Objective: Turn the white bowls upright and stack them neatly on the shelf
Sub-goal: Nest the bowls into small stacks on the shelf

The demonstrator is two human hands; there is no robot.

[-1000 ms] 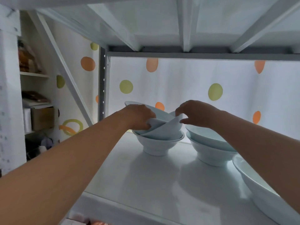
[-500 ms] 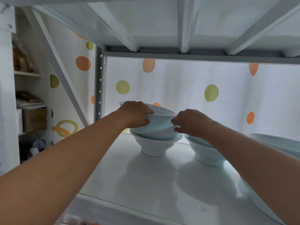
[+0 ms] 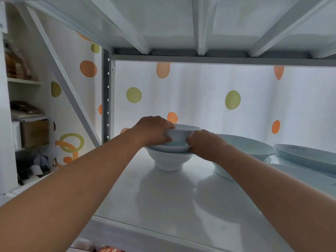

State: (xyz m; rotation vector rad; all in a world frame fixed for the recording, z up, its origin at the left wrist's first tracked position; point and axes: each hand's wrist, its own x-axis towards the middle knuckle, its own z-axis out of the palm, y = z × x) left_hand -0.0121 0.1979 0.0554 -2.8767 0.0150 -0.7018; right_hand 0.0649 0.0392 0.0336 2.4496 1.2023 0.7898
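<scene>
At the back left of the white shelf (image 3: pixel 163 200) stands a stack of white bowls (image 3: pixel 168 160), upright on a footed base. Both hands hold the top bowl (image 3: pixel 180 136), which sits level in the stack. My left hand (image 3: pixel 153 130) grips its left rim and my right hand (image 3: pixel 205 144) grips its right side. A second upright white bowl stack (image 3: pixel 247 144) stands just right of it, partly hidden behind my right forearm.
More wide white bowls (image 3: pixel 305 157) lie at the right edge of the shelf. A grey metal post (image 3: pixel 107 99) stands left of the stack. The shelf above hangs low overhead. A dotted curtain (image 3: pixel 200 99) closes the back. A side shelf with boxes (image 3: pixel 32 131) is at far left.
The top bowl was tilted one second ago and has been turned level and lowered onto the left stack. Both hands stayed on it. The view shifted left and down a little.
</scene>
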